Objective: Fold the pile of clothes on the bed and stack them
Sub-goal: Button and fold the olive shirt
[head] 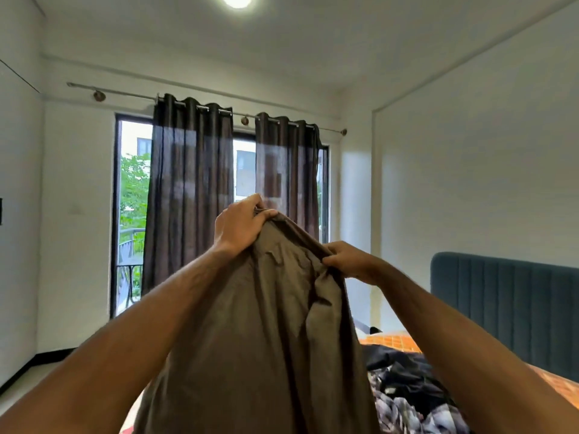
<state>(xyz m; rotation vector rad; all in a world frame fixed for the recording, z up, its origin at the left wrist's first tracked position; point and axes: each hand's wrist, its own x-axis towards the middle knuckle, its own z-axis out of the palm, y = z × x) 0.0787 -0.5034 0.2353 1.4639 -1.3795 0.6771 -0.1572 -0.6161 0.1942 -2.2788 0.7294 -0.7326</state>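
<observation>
Head view, with the brown garment as landmark. I see it held up in the air in front of the camera, hanging in loose vertical folds from its top edge down past the lower frame border. My left hand takes the garment's highest point: its grip is closed, fingers and thumb curled over a bunched corner of the cloth. My right hand sits lower and to the right of that corner, its grip also closed, fingers pinching the garment's upper right edge. Both forearms rise from the lower corners of the frame and meet at the cloth.

To the lower right of the garment lies the pile of clothes, dark and plaid pieces heaped together on the bed, whose cover is orange and patterned. Further right of the garment stands the teal padded headboard against the white wall. Behind the garment hang two dark curtains on a rod, partly drawn across a glass door showing greenery and a balcony rail. A ceiling light glows above.
</observation>
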